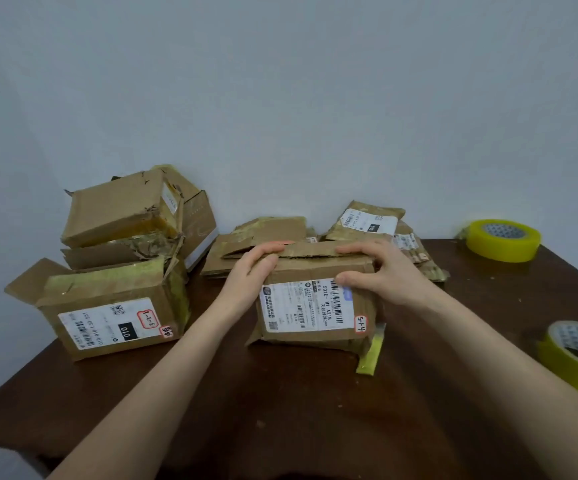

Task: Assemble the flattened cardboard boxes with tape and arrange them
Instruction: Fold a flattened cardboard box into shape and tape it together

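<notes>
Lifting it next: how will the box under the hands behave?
Probably flexes: the box looks creased, worn. Its seemingly untaped top flaps may spring open once the left hand and right hand release. Its dangling tape strip might snag.

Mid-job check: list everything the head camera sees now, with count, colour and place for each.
brown cardboard box with white shipping label: one, brown, table centre
strip of yellow tape: one, yellow, at that box's lower right corner
assembled brown cardboard boxes: about three, brown, stacked at left
flattened brown cardboard pieces: pile, count unclear, brown, behind the centre box
rolls of yellow tape: two, yellow, far right and near right
dark brown wooden table: one, brown, under everything
pale grey wall: one, grey, behind
left hand: one, grips the box's top left edge
right hand: one, grips the box's top right edge
</notes>
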